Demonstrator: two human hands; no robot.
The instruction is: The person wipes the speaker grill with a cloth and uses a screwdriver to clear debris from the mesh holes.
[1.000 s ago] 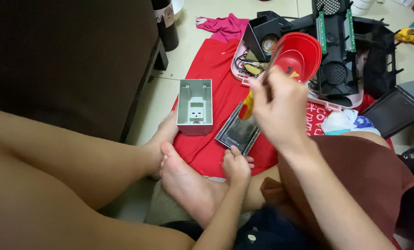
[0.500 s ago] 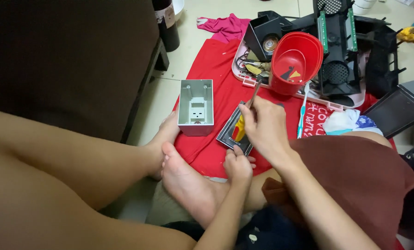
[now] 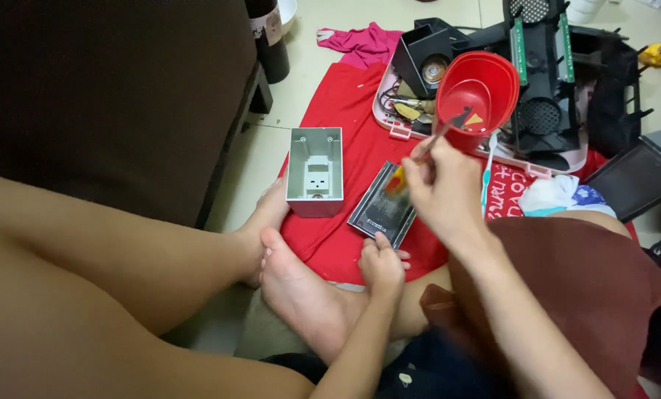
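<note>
My right hand (image 3: 443, 191) grips a thin tool with a yellow and red handle (image 3: 398, 177), its end over a dark rectangular panel (image 3: 381, 205) lying on the red cloth (image 3: 345, 118). My left hand (image 3: 381, 264) rests at the panel's near edge, fingers curled on it. A grey open box with a socket insert (image 3: 315, 171) stands just left of the panel. A red plastic bowl (image 3: 478, 92) sits beyond my right hand.
My bare legs and feet (image 3: 293, 284) lie across the near left. A dark cabinet (image 3: 116, 89) fills the upper left. Black plastic parts (image 3: 559, 81) and a pink tray of small items (image 3: 408, 111) crowd the top right. A crumpled white bag (image 3: 563, 196) lies right.
My right hand came down from the red bowl toward the dark panel, bringing the tool with it. The left hand stayed at the panel's edge.
</note>
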